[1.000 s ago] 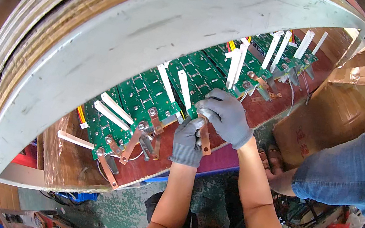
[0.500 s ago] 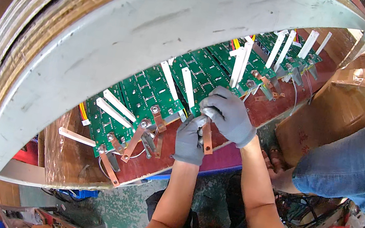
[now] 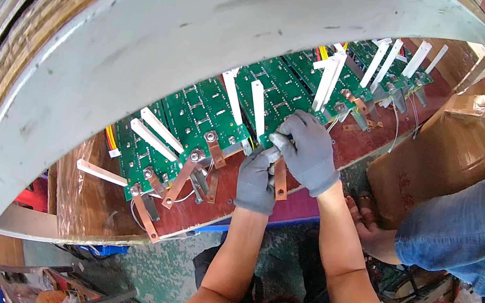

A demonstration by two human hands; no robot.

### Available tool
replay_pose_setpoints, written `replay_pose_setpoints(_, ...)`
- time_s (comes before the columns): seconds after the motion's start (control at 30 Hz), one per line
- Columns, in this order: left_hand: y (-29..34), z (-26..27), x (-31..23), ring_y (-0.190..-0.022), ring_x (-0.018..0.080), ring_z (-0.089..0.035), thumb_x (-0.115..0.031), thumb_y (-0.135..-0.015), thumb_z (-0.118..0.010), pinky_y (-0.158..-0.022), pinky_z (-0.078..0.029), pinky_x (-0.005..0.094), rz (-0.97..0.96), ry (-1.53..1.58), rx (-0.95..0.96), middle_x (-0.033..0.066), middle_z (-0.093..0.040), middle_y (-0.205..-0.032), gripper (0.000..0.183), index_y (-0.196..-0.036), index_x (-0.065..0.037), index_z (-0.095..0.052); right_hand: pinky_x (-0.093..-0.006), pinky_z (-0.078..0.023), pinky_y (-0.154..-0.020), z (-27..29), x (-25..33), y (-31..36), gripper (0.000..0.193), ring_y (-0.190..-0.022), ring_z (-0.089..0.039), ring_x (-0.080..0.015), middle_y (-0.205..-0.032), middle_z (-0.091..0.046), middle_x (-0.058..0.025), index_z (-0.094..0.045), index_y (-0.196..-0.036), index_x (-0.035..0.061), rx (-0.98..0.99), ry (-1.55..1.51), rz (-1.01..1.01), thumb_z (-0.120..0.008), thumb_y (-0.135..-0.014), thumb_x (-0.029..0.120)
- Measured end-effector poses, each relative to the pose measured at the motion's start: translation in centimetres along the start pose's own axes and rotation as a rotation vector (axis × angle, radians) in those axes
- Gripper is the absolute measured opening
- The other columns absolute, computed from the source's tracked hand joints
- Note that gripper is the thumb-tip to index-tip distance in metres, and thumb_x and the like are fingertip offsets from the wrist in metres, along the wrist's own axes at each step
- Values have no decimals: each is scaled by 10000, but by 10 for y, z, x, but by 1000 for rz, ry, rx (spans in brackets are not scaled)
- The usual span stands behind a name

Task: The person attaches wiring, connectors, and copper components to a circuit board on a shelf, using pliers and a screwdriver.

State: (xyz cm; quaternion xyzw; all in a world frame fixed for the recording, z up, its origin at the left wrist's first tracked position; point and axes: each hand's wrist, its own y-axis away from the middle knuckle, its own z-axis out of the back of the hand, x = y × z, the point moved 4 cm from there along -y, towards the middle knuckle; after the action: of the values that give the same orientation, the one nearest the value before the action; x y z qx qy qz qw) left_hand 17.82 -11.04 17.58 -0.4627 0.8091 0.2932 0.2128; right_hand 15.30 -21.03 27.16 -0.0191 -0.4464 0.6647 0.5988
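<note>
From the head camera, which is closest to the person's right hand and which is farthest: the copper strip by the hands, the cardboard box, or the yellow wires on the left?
From the right hand:
1. Copper strip: just below it, between both hands.
2. Cardboard box: off to the right, beside the bench.
3. Yellow wires: far left, at the end of the green boards.

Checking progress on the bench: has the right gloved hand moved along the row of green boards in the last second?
No. The right hand sits by the same white strip and copper strap.
</note>
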Motion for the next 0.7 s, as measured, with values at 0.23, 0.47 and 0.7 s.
replay_pose_setpoints(0.23,-4,1,6,-362,90,-370,-268,-848,-514,-322,-296,231,109,-77,11,-29,-406,-496,257,-637,-133,-454,-394,-440,-686,5,-13,-1,85,-773,-535,-292,-755,-526,-98,-585,-798,60,99,-83,117,-584,-784,144)
replay_pose_setpoints(0.47,-12,14,0,-456,82,-462,-188,-864,-528,-397,-411,210,14,50,-215,-28,-519,-619,82,-863,-110,-555,-411,-468,-686,-5,-3,3,222,-822,-558,-282,-846,-538,-102,-562,-793,79,101,124,17,-645,-663,239)
replay_pose_setpoints(0.7,1,-31,16,-422,52,-396,-223,-889,-512,-380,-340,183,133,-11,78,-34,-460,-594,161,-781,-106,-491,-393,-460,-729,5,-11,9,279,-856,-556,-279,-849,-548,-109,-550,-822,35,-28,206,-70,-654,-684,255)
